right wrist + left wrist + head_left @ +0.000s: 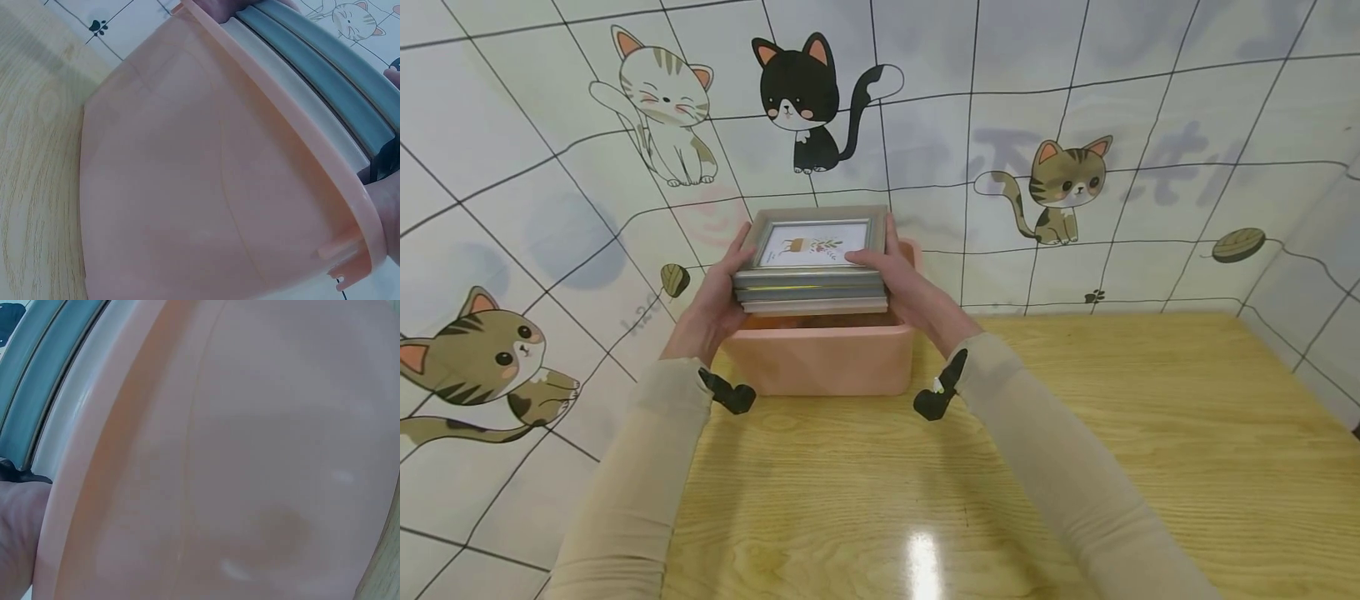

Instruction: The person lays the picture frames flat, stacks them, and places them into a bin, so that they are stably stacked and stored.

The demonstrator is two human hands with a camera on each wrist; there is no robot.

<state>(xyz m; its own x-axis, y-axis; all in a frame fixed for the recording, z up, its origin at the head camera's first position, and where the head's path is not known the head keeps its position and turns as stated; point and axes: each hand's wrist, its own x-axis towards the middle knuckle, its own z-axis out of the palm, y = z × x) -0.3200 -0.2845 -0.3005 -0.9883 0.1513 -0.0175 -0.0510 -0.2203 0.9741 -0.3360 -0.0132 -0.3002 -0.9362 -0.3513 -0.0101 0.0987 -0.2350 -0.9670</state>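
A stack of picture frames point(816, 243) is held level over a pink plastic bin point(827, 362) in the head view. The top frame is silver-grey, with a small drawing of a basket and flowers. My left hand point(713, 292) grips the stack's left side. On the right side my right hand point(912, 282) grips it, thumb lying over the top frame. Both wrist views show the bin's wall point(262, 444) up close, with grey and white frame edges point(331, 81) at its rim. Most of the bin's inside is hidden beneath the stack.
The bin stands on a light wooden table point(1120, 433), close against a white wall point(925, 150) with black grid lines and cartoon cats. A second wall section runs along the left. Black wrist straps point(730, 393) show at both cuffs.
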